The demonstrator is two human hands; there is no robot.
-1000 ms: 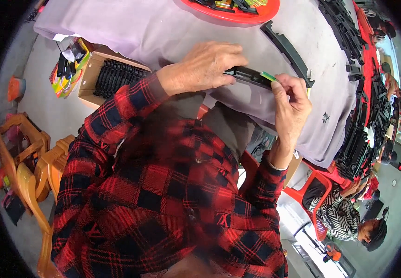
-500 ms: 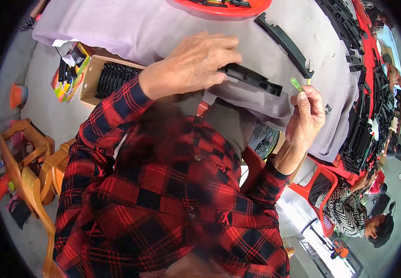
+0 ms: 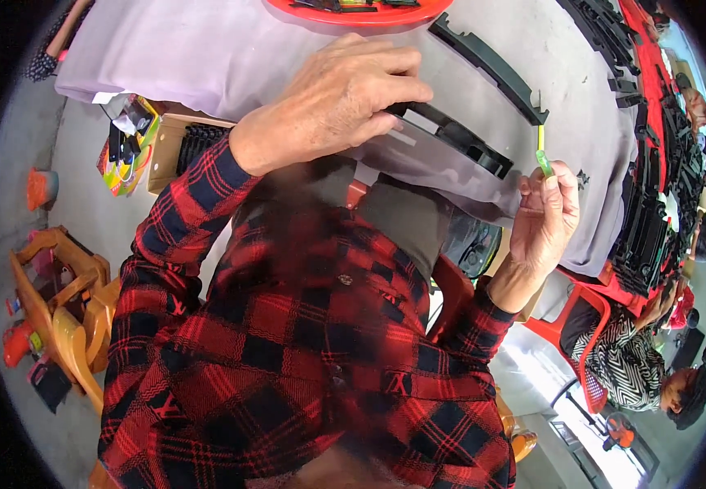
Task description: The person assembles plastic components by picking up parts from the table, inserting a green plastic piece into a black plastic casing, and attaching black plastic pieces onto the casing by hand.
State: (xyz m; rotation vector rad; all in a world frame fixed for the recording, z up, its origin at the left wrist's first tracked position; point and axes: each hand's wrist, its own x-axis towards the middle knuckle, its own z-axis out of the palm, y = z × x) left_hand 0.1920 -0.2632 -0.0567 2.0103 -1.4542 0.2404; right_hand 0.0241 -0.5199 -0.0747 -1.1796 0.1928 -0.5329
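My left hand is closed on one end of a long black plastic part, which slants down to the right over the table's front edge. Recesses and openings run along this part. My right hand pinches a small clear green piece between thumb and fingers, just right of the part's free end and apart from it. A thin yellow stick shows above the green piece; whether the two are joined I cannot tell. Beyond it, a similar black strip lies on the cloth.
A red tray with small dark pieces sits on the cloth-covered table at the far edge. Below left is a cardboard box of black parts. Many black parts lie on a red cloth at right, near a seated person.
The black part's free end has shifted slightly right and down. My right hand has turned the green piece, now below the yellow stick. The view has shifted a little.
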